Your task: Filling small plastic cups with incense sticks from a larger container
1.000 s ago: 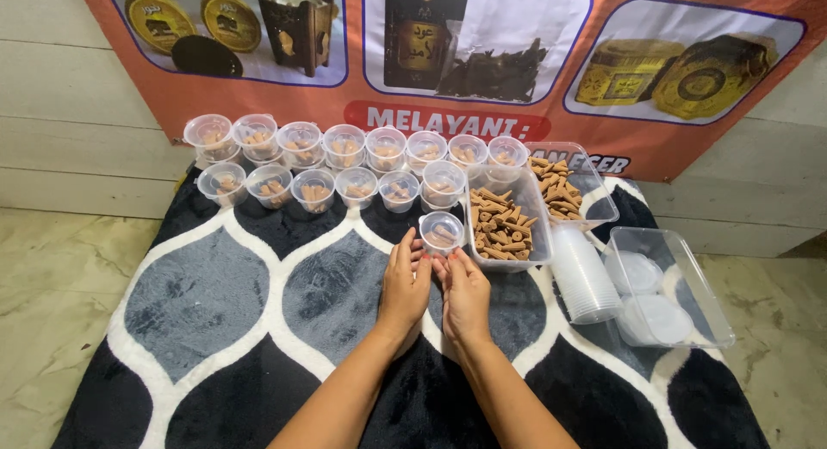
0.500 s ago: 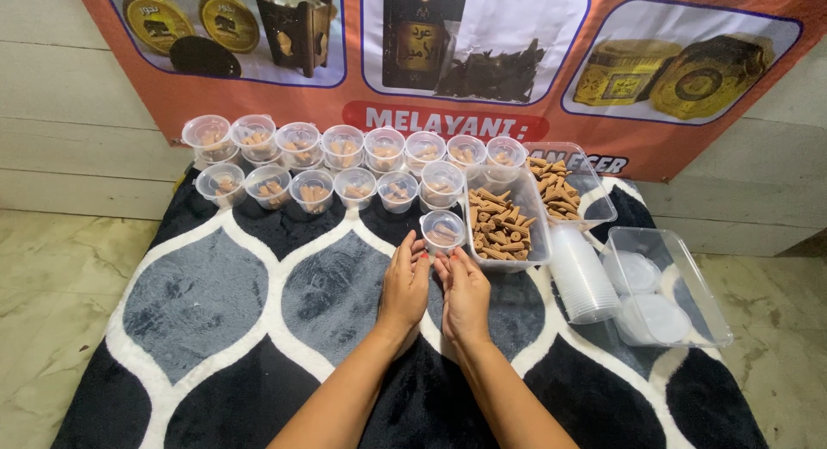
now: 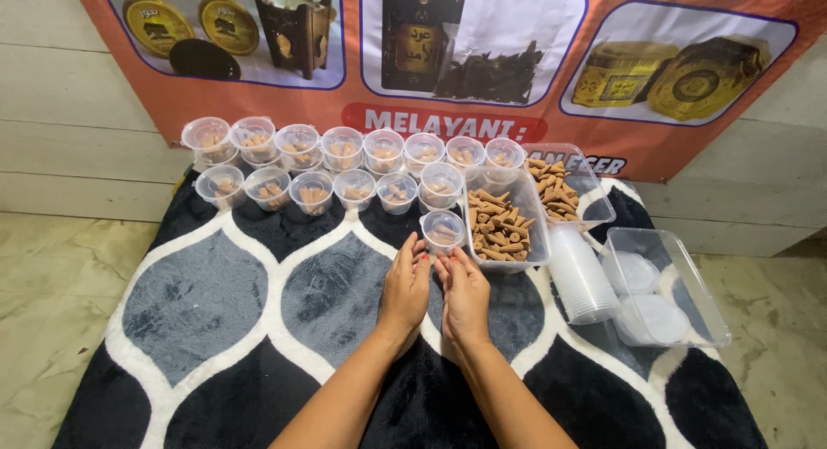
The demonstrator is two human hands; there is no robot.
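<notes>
My left hand (image 3: 405, 287) and my right hand (image 3: 465, 296) lie side by side on a black, grey and white rug (image 3: 215, 302). The fingers are stretched forward and hold nothing. Their tips point at a small clear plastic cup (image 3: 443, 230) with a few brown incense cones in it. The left fingertips reach the cup's near side. I cannot tell whether they touch it. The cup stands just left of a clear rectangular tub (image 3: 505, 221) full of brown cones.
Two rows of small clear cups (image 3: 345, 169) with cones line the rug's far edge. A second tub of cones (image 3: 564, 187), a lying stack of empty cups (image 3: 582, 278) and a tub of lids (image 3: 665, 287) are on the right. An orange banner (image 3: 258, 96) hangs behind.
Both hands have eased back a little toward me, and the small cup sits slightly farther away, close to the tub of cones.
</notes>
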